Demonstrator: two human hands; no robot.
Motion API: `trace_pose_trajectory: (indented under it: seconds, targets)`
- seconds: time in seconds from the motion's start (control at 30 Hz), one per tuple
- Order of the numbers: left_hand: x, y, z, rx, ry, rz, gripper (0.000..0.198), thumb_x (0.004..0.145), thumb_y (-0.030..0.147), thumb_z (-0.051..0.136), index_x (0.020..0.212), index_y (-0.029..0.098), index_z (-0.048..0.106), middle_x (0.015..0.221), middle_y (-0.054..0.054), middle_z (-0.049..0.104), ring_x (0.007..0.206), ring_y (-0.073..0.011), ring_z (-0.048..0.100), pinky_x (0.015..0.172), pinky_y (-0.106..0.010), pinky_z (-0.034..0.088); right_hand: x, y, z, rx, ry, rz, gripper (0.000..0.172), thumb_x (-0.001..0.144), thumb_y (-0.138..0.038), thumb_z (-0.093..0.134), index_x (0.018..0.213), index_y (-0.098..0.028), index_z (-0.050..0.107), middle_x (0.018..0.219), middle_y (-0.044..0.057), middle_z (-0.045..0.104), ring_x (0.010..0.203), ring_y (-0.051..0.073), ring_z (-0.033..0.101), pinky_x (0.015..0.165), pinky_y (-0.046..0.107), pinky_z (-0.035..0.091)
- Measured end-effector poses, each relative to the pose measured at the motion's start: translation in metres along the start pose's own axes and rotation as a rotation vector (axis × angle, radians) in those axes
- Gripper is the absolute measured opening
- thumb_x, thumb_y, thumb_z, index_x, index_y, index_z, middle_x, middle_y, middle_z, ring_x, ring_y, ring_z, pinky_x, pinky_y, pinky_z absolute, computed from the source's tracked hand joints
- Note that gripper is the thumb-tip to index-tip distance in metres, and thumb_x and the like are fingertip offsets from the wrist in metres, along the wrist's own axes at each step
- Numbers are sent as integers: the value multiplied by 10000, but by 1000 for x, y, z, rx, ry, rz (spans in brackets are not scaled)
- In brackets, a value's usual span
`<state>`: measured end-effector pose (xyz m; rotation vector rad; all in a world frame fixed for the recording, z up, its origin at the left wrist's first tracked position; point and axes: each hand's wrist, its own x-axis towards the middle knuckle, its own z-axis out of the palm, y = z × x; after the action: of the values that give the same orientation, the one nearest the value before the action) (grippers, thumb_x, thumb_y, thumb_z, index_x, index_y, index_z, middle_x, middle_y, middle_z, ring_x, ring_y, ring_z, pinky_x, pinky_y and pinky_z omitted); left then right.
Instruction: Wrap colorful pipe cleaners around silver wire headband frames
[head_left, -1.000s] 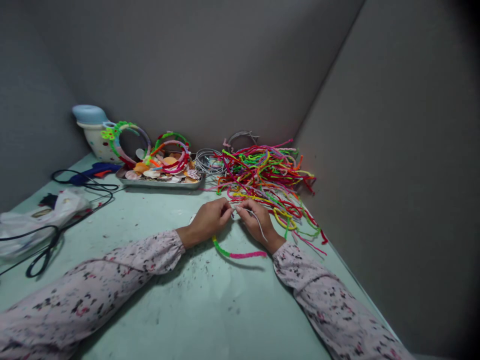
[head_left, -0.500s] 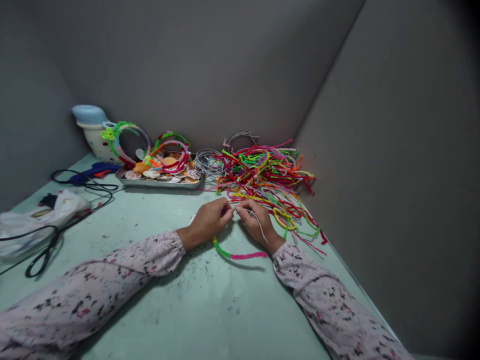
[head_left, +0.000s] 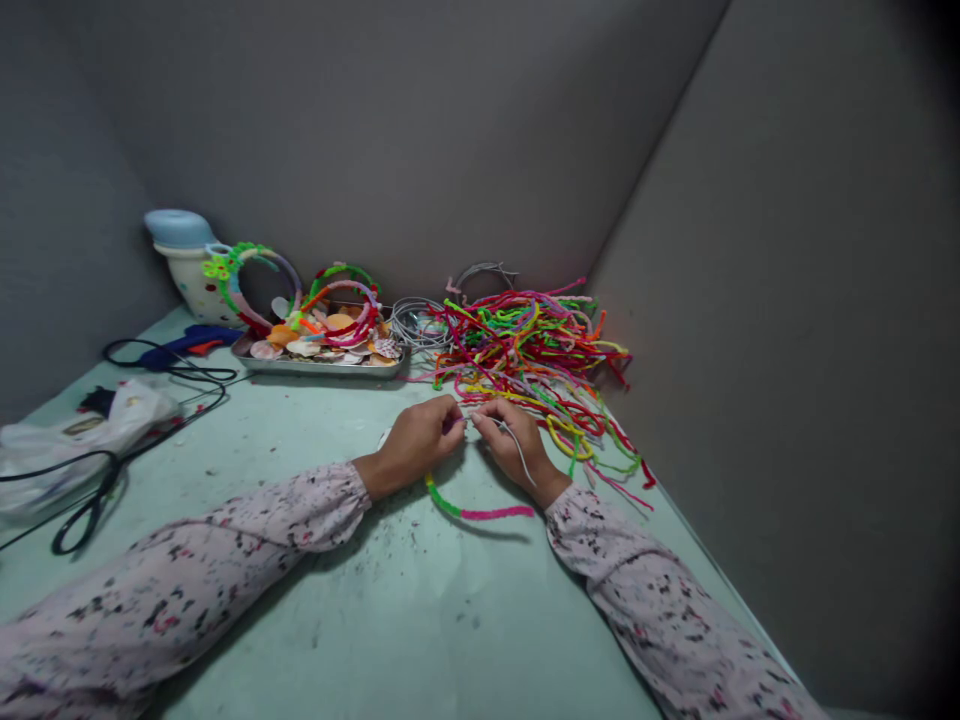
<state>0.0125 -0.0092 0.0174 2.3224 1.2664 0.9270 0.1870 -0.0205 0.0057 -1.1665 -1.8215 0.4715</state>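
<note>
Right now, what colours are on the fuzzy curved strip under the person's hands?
The strip is green at its left end and pink along the rest, seen in the head view.

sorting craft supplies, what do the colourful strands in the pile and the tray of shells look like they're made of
Colourful strands: probably chenille pipe cleaners, matte and fuzzy; they hold bends and loops, which suggests a wire core. Tray: likely metal, a grey rim with a dull sheen. Both hands pinch a thin whitish strand, material unclear.
</note>
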Motion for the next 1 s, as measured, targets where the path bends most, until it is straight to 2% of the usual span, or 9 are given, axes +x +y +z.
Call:
trace_pose_trajectory:
  seconds: [0.3, 0.6, 1.0]
  targets:
    - [1, 0, 0, 37, -2, -8, 124, 840, 274, 508, 762, 184, 541, 692, 1, 580, 611, -124, 491, 570, -229, 321, 1, -2, -1, -14, 15, -21, 141, 868, -310, 538, 801, -199, 593, 751, 8, 631, 692, 153, 572, 651, 262, 415]
    - [1, 0, 0, -43, -24, -23, 114, 828, 281, 524, 808, 176, 565, 727, -12, 598, 636, -135, 506, 591, -240, 356, 1, -3, -1, -17, 33, 30, 155, 865, -316, 533, 778, -198, 582, 730, 1, 617, 673, 149, 559, 636, 258, 410]
    - [1, 2, 0, 27, 25, -52, 84, 807, 246, 530, 768, 179, 562, 693, -10, 601, 611, -128, 512, 568, -231, 339, 1, -3, 0, -2, 24, -13, 148, 869, -312, 529, 794, -200, 589, 748, 8, 629, 688, 156, 569, 648, 268, 417]
